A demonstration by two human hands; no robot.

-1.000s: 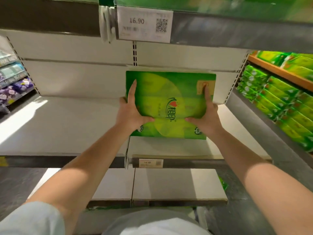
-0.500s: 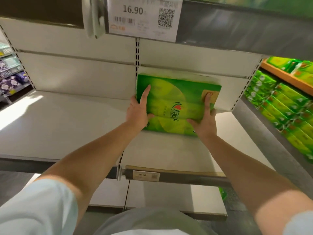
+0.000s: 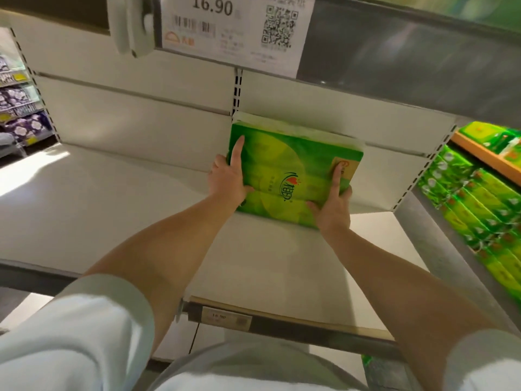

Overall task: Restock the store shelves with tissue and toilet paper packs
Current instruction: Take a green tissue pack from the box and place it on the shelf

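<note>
The green tissue pack [image 3: 293, 176] sits just right of centre in the frame, deep on the white shelf [image 3: 112, 204], its far edge close to the back panel [image 3: 135, 119]. It is film-wrapped, so expect it to be light, soft and a little slick; hold it by the two short sides rather than squeezing the face. Your left hand [image 3: 228, 179] grips the left side, forefinger straight along the front, thumb underneath. Your right hand [image 3: 332, 204] clasps the lower right corner, forefinger stretched up the face. More green packs [image 3: 479, 198] fill the right edge; a price tag [image 3: 234, 26] hangs at top centre.
</note>
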